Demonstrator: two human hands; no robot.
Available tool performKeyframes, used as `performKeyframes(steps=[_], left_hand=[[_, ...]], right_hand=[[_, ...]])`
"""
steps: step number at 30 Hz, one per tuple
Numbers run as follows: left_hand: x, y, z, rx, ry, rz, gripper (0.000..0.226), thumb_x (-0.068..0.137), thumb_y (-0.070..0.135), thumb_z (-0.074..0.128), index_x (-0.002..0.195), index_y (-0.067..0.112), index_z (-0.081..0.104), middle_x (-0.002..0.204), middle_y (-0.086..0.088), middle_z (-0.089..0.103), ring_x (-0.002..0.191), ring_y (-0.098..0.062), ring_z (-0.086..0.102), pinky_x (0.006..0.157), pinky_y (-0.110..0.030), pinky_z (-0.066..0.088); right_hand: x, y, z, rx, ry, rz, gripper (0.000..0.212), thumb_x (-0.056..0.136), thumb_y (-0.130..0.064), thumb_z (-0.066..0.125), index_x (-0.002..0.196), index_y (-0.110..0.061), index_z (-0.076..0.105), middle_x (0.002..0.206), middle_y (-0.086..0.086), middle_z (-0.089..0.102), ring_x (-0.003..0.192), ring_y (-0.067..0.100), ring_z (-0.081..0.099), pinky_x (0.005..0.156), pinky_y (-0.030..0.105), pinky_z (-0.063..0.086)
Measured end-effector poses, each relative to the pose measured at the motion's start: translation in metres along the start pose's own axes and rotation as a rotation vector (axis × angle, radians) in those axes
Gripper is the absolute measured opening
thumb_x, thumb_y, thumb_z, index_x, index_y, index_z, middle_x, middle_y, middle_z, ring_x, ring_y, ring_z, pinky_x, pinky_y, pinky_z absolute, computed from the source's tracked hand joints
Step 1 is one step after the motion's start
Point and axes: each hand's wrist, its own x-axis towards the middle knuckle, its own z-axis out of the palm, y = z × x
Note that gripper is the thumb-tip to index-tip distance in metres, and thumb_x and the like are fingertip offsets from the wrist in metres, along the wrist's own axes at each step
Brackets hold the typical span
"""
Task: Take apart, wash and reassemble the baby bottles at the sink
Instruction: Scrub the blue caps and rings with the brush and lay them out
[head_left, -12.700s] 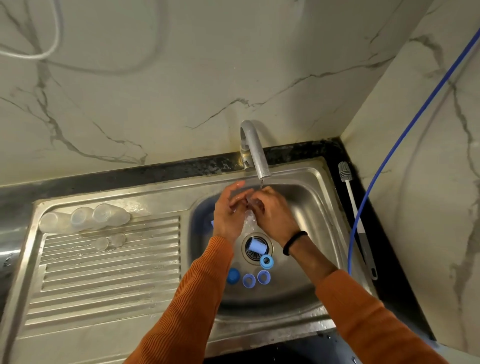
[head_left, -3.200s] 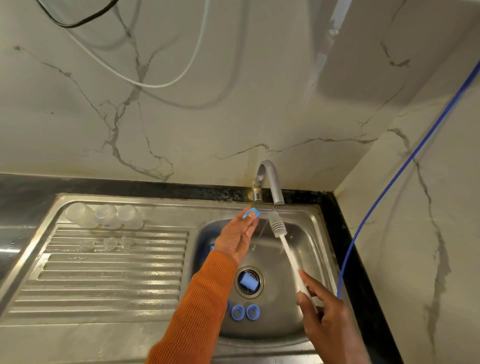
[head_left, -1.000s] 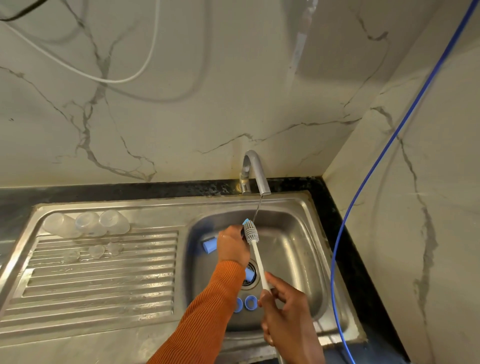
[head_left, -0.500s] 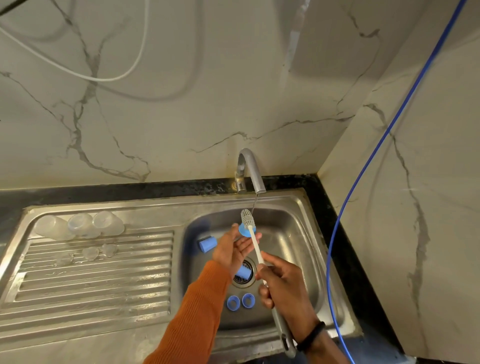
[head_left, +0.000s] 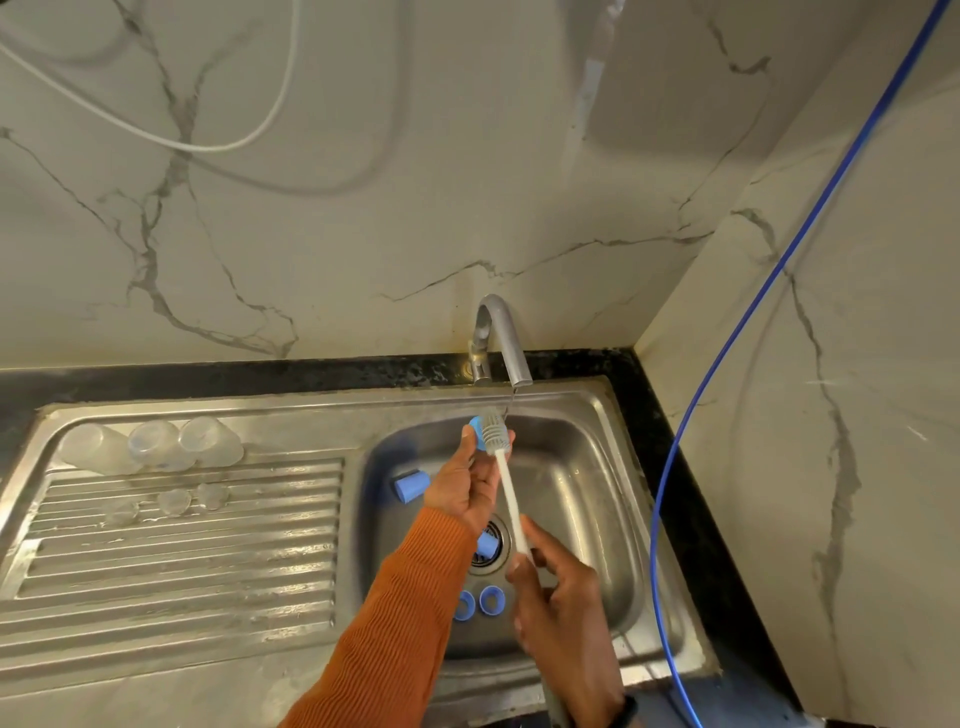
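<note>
My left hand (head_left: 465, 483) holds a small blue bottle ring (head_left: 477, 429) at its fingertips, just under the tap (head_left: 501, 340). My right hand (head_left: 558, 608) grips the white handle of a bottle brush (head_left: 508, 488); its grey bristle head presses against the blue ring. In the sink basin (head_left: 582, 499) lie a blue cap (head_left: 410, 486), another blue piece (head_left: 487, 544) on the drain, and two blue rings (head_left: 478, 603) near the front. Three clear bottles (head_left: 156, 447) lie on the drainboard, with three clear teats (head_left: 174, 501) in front of them.
A blue hose (head_left: 727, 364) runs down the right wall past the sink's right edge. A white cable (head_left: 208, 140) loops on the back wall. The ribbed steel drainboard (head_left: 182, 561) fills the left side. A black counter strip (head_left: 260, 374) borders the sink.
The brush head and blue ring have stayed together under the tap. My right hand has slid up the handle toward the drain.
</note>
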Motion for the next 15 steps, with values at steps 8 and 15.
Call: performKeyframes(steps=[8,15], left_hand=[[0.004,-0.002,0.003,0.183,0.014,0.044,0.054,0.077,0.017,0.087,0.124,-0.001,0.069,0.119,-0.021,0.074,0.109,-0.028,0.074,0.086,-0.038,0.064],[0.003,0.015,-0.012,0.418,-0.027,-0.055,0.054,0.074,0.003,0.086,0.126,0.0,0.068,0.121,-0.026,0.072,0.107,-0.035,0.074,0.091,-0.04,0.062]], right_hand=[[0.02,-0.011,0.002,-0.024,0.005,-0.078,0.036,0.104,-0.017,0.054,0.124,-0.044,0.067,0.072,-0.011,0.063,0.057,0.005,0.057,0.058,0.026,0.051],[0.014,-0.012,-0.027,0.223,0.016,0.096,0.048,0.099,-0.01,0.063,0.1,-0.057,0.072,0.08,0.007,0.068,0.048,0.015,0.049,0.041,0.026,0.038]])
